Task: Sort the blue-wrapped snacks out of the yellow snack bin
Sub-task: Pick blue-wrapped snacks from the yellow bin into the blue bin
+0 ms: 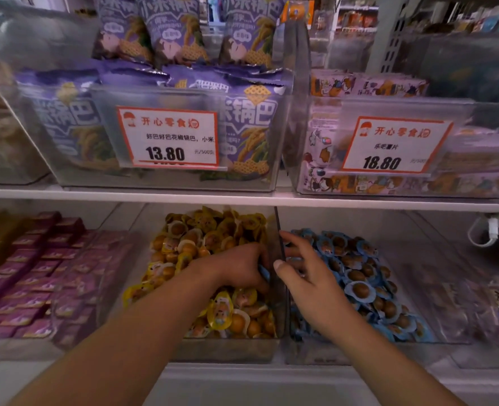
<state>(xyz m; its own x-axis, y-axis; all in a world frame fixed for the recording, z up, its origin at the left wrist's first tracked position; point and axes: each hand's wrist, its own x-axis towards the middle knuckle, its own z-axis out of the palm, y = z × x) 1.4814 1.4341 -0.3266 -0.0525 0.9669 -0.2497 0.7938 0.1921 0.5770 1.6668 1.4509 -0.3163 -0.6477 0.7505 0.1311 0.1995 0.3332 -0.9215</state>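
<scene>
On the lower shelf stands a clear bin of yellow-wrapped snacks (201, 238), and right of it a clear bin of blue-wrapped snacks (359, 276). A thin clear divider wall (280, 238) separates them. My left hand (239, 266) is deep in the yellow bin against the divider, its fingers curled round a blue-wrapped snack (264, 272) of which only a sliver shows. My right hand (304, 273) lies over the blue bin just right of the divider, fingers spread and relaxed, touching the blue snacks.
Purple boxed snacks (37, 276) fill the bin at left. The shelf above (242, 197) carries bins of purple crisp bags (160, 118) and boxed chips (389, 148) with price cards. A white cable (485, 232) hangs at far right.
</scene>
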